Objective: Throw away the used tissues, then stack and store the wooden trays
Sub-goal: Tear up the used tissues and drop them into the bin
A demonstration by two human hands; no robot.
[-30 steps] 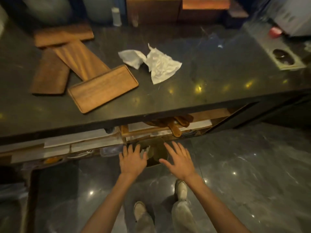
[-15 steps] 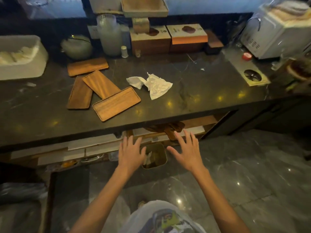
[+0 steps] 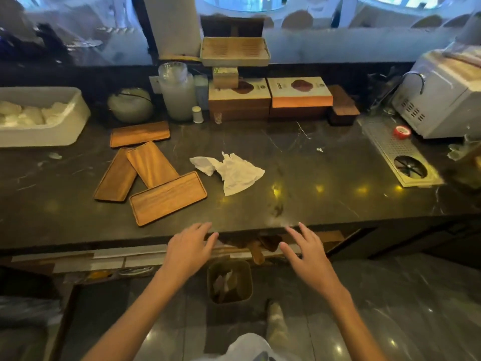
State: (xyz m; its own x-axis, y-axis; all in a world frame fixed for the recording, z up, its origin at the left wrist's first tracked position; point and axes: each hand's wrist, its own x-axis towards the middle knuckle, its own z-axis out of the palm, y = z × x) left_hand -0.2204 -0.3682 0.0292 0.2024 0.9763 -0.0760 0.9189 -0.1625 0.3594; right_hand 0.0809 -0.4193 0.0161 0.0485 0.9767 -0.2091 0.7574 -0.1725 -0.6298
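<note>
Two crumpled white tissues [image 3: 231, 171] lie in the middle of the dark marble counter [image 3: 312, 178]. Left of them several wooden trays lie scattered: the nearest tray [image 3: 168, 198], a tray [image 3: 152, 166] leaning over another tray [image 3: 115, 175], and a far tray [image 3: 139, 133]. A small bin [image 3: 230, 281] with paper inside stands on the floor below the counter edge. My left hand [image 3: 188, 250] and my right hand [image 3: 307, 252] hover at the counter's front edge, fingers spread, holding nothing.
At the counter's back stand a white tub [image 3: 39, 118], a glass jar [image 3: 177, 91], boxes [image 3: 268, 97] and a stacked tray [image 3: 234, 52]. A white appliance [image 3: 442, 100] and a drip grate [image 3: 400, 152] sit at right. Shelves with wooden items [image 3: 255, 246] lie under the counter.
My view has tilted up and the back of the counter has come into sight. Both hands have risen from over the floor bin to the counter's front edge, still open.
</note>
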